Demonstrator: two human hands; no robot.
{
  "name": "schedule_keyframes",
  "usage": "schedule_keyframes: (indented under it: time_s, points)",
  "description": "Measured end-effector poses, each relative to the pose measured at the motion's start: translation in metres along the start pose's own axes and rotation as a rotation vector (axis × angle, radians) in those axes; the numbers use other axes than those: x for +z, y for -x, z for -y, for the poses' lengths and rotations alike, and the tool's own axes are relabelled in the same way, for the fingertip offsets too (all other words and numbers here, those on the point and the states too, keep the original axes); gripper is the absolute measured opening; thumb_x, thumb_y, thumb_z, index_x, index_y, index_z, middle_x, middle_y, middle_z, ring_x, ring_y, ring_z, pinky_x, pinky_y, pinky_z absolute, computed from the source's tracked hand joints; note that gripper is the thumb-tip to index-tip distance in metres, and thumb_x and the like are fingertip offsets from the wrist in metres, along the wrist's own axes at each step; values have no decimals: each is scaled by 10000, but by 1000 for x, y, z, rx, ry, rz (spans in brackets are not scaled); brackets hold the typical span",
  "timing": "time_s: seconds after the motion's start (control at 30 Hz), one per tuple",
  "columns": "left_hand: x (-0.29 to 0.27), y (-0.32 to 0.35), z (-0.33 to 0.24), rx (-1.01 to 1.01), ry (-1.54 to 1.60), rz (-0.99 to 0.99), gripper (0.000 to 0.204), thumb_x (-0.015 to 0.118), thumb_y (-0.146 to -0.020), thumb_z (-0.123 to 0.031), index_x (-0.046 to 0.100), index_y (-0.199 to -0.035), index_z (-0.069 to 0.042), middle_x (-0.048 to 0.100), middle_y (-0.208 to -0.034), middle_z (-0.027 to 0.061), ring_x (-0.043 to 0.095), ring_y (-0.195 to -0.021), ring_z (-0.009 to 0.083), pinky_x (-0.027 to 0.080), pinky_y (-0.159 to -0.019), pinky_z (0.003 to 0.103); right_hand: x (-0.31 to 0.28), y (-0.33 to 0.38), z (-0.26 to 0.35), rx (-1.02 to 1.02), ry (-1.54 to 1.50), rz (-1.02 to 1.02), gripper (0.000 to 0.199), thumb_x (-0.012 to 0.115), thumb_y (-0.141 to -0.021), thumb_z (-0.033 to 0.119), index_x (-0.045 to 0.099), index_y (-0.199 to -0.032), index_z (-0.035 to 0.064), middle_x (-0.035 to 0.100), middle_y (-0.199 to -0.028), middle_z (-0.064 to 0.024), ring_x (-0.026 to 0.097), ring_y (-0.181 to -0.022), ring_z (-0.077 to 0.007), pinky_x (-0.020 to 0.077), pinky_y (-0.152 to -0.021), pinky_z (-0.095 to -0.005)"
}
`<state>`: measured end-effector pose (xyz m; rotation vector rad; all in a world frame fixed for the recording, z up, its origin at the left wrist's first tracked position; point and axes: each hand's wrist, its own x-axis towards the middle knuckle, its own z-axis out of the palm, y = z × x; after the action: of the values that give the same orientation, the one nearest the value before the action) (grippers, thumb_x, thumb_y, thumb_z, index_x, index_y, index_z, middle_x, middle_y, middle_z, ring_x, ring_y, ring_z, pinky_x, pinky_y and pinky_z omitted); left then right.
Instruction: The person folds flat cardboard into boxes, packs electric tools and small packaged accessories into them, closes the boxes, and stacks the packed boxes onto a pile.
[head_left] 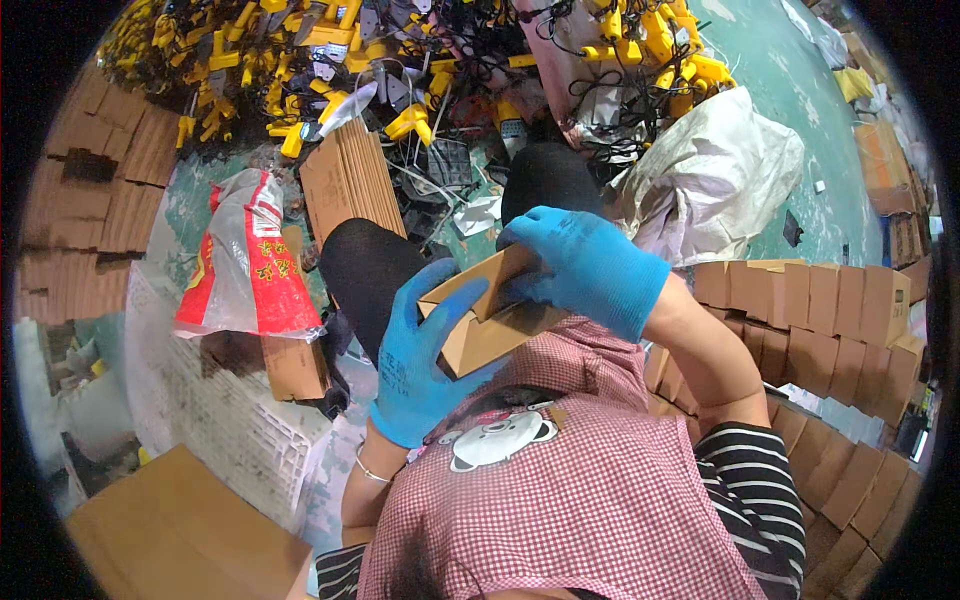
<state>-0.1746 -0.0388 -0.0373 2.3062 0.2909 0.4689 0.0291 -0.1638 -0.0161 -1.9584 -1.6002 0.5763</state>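
A small brown cardboard box (490, 343) is held above my lap, tilted, with part of its folded flaps showing. My left hand (415, 345), in a blue knit glove, grips the box's left side, its thumb and fingers wrapped round the edges. My right hand (590, 262), gloved the same way, is closed over the far right part of the box. Its fingertips go in behind a flap, so their ends are hidden. Whether anything lies inside the box cannot be seen.
Yellow devices with black cables (400, 60) are heaped ahead. Flat cardboard blanks (350, 180) lean beyond my knees. A red and clear plastic bag (250, 260) lies over a white crate (240, 430) at left. Rows of cardboard boxes (830, 300) stand right, beside a white sack (715, 170).
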Motion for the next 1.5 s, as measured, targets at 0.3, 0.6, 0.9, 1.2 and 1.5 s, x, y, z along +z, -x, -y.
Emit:
schedule_keyframes:
  time_s: [0.3, 0.6, 0.9, 1.2, 1.5]
  points:
    - [-136, 47, 61, -216, 700, -552, 512, 635, -887, -151, 541, -1361, 19, 559, -1368, 170, 521, -1259, 269, 425, -1081, 418, 9, 10, -15, -157, 62, -410, 510, 632, -826, 50, 590, -1323, 157, 595, -1292, -171, 602, -1140, -369, 493, -991, -440]
    - [-267, 119, 164, -1059, 162, -717, 662, 398, -1027, -517, 415, -1487, -41, 448, -1499, 179, 460, -1350, 303, 359, -1132, 459, 88, 9, -29, 87, -440, -543, 359, 694, -863, 112, 652, -1217, 69, 653, -894, -102, 620, -780, -274, 483, -693, -369]
    - [-120, 31, 48, -342, -562, 199, 1028, 843, -675, -486, 386, -1495, -66, 344, -1533, 246, 360, -1384, 443, 290, -1141, 543, 155, -98, -242, 693, -512, -546, 314, 545, -966, 327, 696, -1151, 122, 710, -1032, -184, 689, -951, -341, 530, -828, -454]
    - [-47, 49, 20, -416, -948, 356, 1212, 846, -538, -647, 349, -1507, -116, 214, -1546, 336, 243, -1410, 543, 233, -1128, 659, 248, -206, -374, 1152, -244, -24, 400, 441, -943, 264, 617, -1233, 51, 592, -1301, -266, 577, -1211, -421, 470, -1006, -500]
    - [-33, 3, 35, -402, -991, 105, 1132, 793, -645, -671, 316, -1533, -155, 277, -1507, 298, 286, -1373, 526, 214, -1109, 695, 109, -112, -228, 502, -609, -569, 223, 696, -891, 222, 660, -967, 15, 622, -937, -167, 613, -871, -337, 495, -785, -384]
